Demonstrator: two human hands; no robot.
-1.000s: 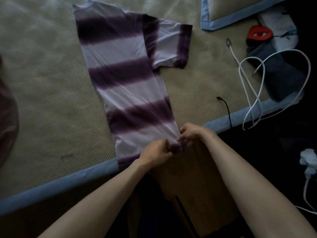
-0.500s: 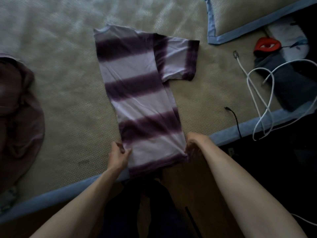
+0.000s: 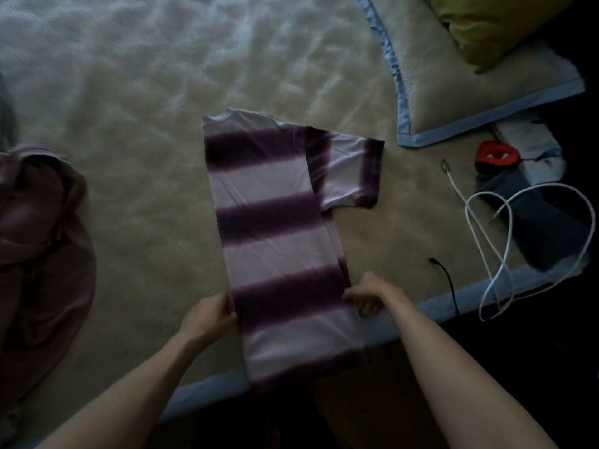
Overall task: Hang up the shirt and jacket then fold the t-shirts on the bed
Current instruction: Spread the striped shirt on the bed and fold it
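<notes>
T-shirt [image 3: 278, 241] lies flat at center of bed [image 3: 136, 176], folded lengthwise into a narrow strip; pale lilac w/ blurred dark purple bands across. One short sleeve sticks out toward 2 o'clock, dark cuff at its end. Bottom hem hangs over the bed's blue edge at 6 o'clock. Left hand [image 3: 207, 315] pinches the strip's left edge, fingers curled on fabric. Right hand [image 3: 369, 294] grips the right edge, fingers curled. White cable [image 3: 486, 241] at 3 o'clock; crumpled mauve garment [image 3: 39, 254] at 9.
</notes>
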